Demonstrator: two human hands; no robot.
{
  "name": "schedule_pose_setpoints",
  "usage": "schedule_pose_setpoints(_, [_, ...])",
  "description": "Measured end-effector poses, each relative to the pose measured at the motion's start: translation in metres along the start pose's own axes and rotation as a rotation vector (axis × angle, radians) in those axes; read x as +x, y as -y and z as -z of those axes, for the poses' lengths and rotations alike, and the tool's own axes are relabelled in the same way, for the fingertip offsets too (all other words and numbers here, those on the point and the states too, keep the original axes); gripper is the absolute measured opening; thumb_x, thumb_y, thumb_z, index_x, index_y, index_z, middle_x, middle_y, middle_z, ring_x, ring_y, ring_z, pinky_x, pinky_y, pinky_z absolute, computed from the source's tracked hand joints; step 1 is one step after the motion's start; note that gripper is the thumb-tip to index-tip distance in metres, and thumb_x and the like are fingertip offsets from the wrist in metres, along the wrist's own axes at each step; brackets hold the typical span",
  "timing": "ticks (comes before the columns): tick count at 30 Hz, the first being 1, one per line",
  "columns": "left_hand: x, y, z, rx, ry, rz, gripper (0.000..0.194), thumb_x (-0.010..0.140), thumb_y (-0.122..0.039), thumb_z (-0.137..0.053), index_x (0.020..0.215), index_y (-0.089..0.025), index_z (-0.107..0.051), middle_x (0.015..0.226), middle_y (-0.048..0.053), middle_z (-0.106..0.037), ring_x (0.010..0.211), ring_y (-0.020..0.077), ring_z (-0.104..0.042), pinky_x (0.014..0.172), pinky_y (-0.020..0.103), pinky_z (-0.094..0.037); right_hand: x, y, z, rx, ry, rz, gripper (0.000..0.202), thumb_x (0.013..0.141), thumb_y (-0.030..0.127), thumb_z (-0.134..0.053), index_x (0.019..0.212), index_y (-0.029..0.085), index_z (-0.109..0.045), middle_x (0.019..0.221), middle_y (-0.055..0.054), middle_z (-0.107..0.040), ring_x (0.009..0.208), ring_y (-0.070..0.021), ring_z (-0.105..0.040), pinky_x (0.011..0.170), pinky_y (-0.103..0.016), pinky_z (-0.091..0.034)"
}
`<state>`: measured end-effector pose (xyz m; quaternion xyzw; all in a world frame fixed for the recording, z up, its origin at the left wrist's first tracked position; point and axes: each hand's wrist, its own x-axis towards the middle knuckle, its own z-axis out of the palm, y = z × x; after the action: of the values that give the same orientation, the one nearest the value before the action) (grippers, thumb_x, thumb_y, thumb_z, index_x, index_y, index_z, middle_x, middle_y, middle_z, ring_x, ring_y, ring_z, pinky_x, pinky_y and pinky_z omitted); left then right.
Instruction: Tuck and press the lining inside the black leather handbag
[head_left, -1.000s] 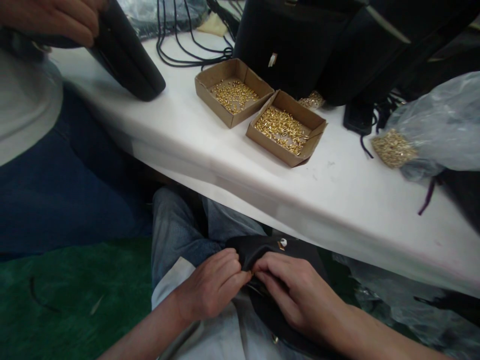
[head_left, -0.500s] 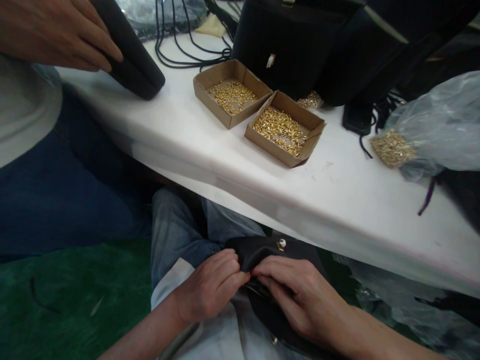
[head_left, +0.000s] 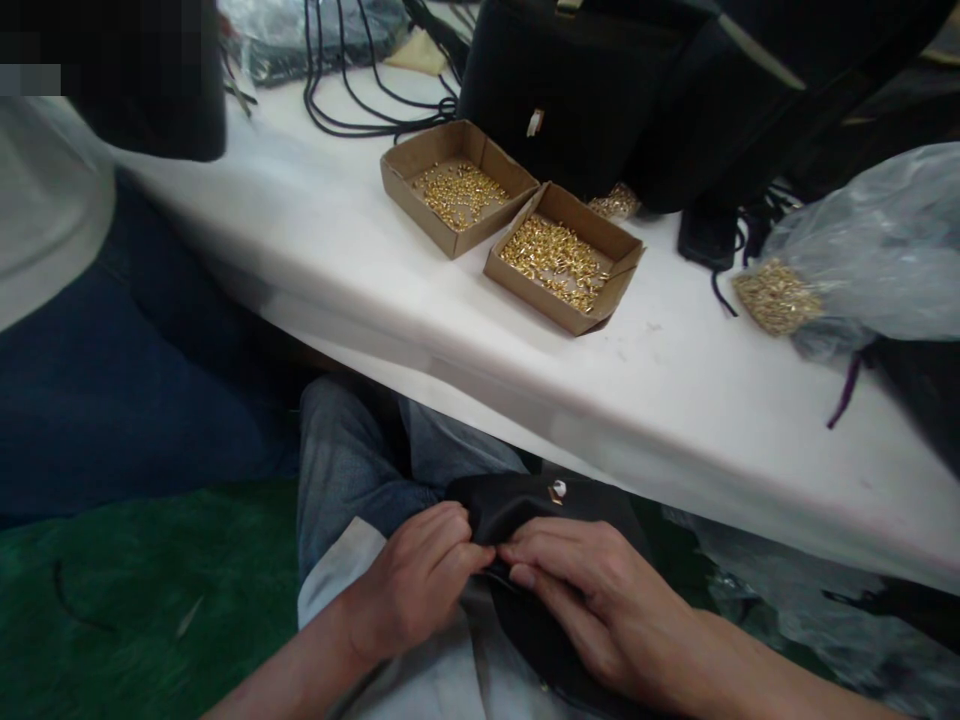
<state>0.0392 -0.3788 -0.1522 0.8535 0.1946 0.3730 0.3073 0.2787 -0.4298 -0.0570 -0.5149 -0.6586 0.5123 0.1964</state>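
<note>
At the far left, beside the white table (head_left: 300,215), I see a co-worker (head_left: 135,370) in a pale top and blue jeans, with a dark, boxy item (head_left: 165,120) too murky to name surely. Loops of black cord (head_left: 360,130) lie further along the tabletop, then an open cardboard tray (head_left: 416,215) of small gold studs (head_left: 461,195).

Below that, over the lap, the person's left hand (head_left: 420,575) has its fingers curled tight, thumb and forefinger pinching the folded edge of a black bag (head_left: 510,490). The bag lies across the lap, just off the table's edge, with a gold clasp (head_left: 557,493) partly covered in white near its top. I'd judge it light, its leather-like skin supple yet springy, smooth enough to slip a little and easily creased; the doubled edge looks the surest place to hold, clear of the clasp.

The right hand (head_left: 600,585) pinches the same edge, fingertips just beside the left's; whether a small fitting sits between them, I can't tell.

Above it stands a second cardboard tray (head_left: 532,295), of gold pieces (head_left: 555,255); farther right, a clear plastic bag (head_left: 877,240) bulges with gold hardware (head_left: 776,297).
</note>
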Motion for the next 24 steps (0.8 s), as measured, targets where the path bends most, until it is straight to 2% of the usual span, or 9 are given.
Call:
schedule_pose_setpoints(6, [-0.002,-0.008,-0.002,0.028,-0.046,0.054,0.025,0.11,-0.004,-0.046,0.106,-0.017,-0.066,0.083,0.002,-0.062,0.081,0.0175,-0.063,0.079,0.029,-0.061,-0.001,-0.003,-0.002,-0.002,0.009,0.061,0.029,0.118,0.019,-0.046,0.097,0.021,-0.065,0.089,-0.002,-0.064,0.078,-0.0177,-0.055,0.072,-0.032,-0.042])
schedule_pose_setpoints(11, [-0.009,-0.018,0.003,0.065,-0.007,0.109,0.025,0.113,-0.008,-0.046,0.115,-0.018,-0.069,0.09,0.004,-0.07,0.086,0.0177,-0.071,0.077,0.027,-0.061,-0.003,-0.004,-0.007,-0.039,0.071,0.053,0.031,0.119,0.019,-0.044,0.1,0.019,-0.069,0.096,-0.007,-0.073,0.084,-0.0205,-0.063,0.074,-0.033,-0.044])
schedule_pose_setpoints(15, [-0.009,-0.027,0.006,0.099,-0.01,0.212,0.027,0.116,-0.012,-0.047,0.125,-0.019,-0.071,0.101,0.006,-0.075,0.088,0.0152,-0.075,0.076,0.024,-0.062,0.0,-0.002,-0.007,-0.07,0.044,0.091,0.031,0.119,0.02,-0.045,0.101,0.018,-0.07,0.094,-0.007,-0.072,0.082,-0.0207,-0.063,0.074,-0.034,-0.045])
schedule_pose_setpoints(19, [-0.015,-0.025,0.005,0.108,0.032,0.235,0.028,0.117,-0.016,-0.046,0.128,-0.021,-0.072,0.104,0.005,-0.075,0.086,0.0139,-0.075,0.073,0.024,-0.062,-0.001,0.005,-0.004,-0.047,0.001,-0.016,0.027,0.119,0.023,-0.051,0.108,0.02,-0.075,0.098,-0.005,-0.074,0.085,-0.0199,-0.067,0.078,-0.033,-0.048])
schedule_pose_setpoints(21, [-0.022,-0.023,0.003,0.11,0.048,0.201,0.031,0.116,-0.013,-0.046,0.13,-0.019,-0.073,0.109,0.007,-0.076,0.095,0.0155,-0.077,0.08,0.025,-0.065,-0.003,0.01,-0.004,-0.021,-0.009,-0.115,0.015,0.115,0.025,-0.062,0.112,0.022,-0.077,0.103,-0.003,-0.077,0.09,-0.0201,-0.071,0.081,-0.032,-0.049])
schedule_pose_setpoints(24, [-0.032,-0.022,0.001,0.121,0.014,0.156,0.032,0.114,-0.009,-0.05,0.133,-0.017,-0.074,0.122,0.01,-0.078,0.113,0.0182,-0.078,0.097,0.028,-0.067,-0.007,0.016,-0.006,-0.038,-0.013,-0.253,0.003,0.106,0.027,-0.08,0.108,0.025,-0.077,0.102,0.001,-0.08,0.088,-0.0207,-0.074,0.078,-0.032,-0.048])
